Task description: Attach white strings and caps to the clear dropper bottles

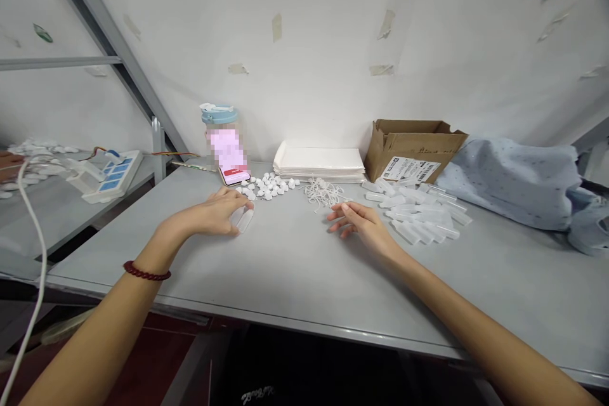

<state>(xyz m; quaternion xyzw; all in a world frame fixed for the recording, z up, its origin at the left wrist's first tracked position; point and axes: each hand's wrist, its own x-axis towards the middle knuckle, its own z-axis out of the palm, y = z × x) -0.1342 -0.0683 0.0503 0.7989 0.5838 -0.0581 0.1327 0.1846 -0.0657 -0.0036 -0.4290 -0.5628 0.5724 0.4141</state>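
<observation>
Caps [269, 185] piled far on the table [295, 266], lone tube [243, 219] nearer, strings [323, 191] to their right, tubes [419, 209] further right, paper stack [320, 163] and box [412, 149] behind.

Two bare forearms reach in from the near left and near right, seen through a head-worn camera. A thin, single-strand bracelet [145, 271] of dark red beads circles the wrist behind the left hand [216, 212]. The right hand [361, 225] and its slender fingers [345, 209] are bare.
</observation>
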